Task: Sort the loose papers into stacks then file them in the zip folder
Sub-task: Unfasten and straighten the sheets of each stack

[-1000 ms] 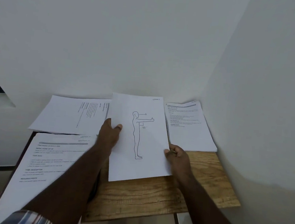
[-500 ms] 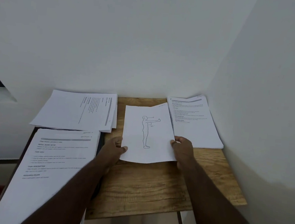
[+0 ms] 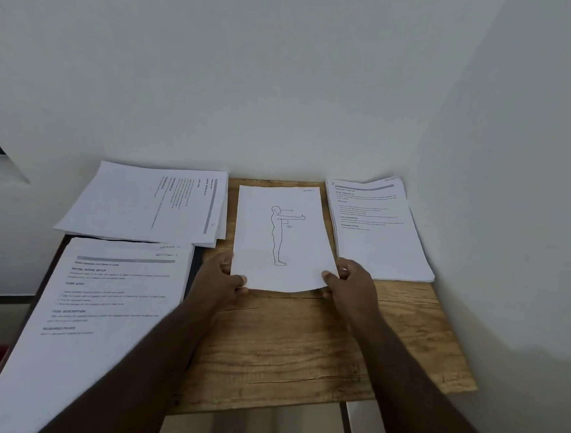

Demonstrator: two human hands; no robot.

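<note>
At frame centre, a single sheet [image 3: 280, 240] printed with a line drawing of a standing figure, one arm extended, is lying on the wooden bench [image 3: 301, 347], its near edge curling slightly upward. The left hand [image 3: 219, 277] is pinching the sheet's lower left corner, thumb on top of the paper. The right hand [image 3: 350, 283] is pinching the lower right corner in the same manner, thumb on top, fingers curled beside the edge.

Three paper stacks are occupying the bench around the sheet. The far left stack [image 3: 148, 204], at centre left of the frame, is lying turned sideways, its text running vertically. The right stack [image 3: 378, 230], at centre right, is sitting against the wall, just beside the sheet without touching it. The near left stack [image 3: 98, 321], at lower left, is carrying headed text and handwritten notes at its top corner; it is resting on a dark flat item [image 3: 196, 270], of which only edges are showing, so its identity cannot be confirmed
</note>
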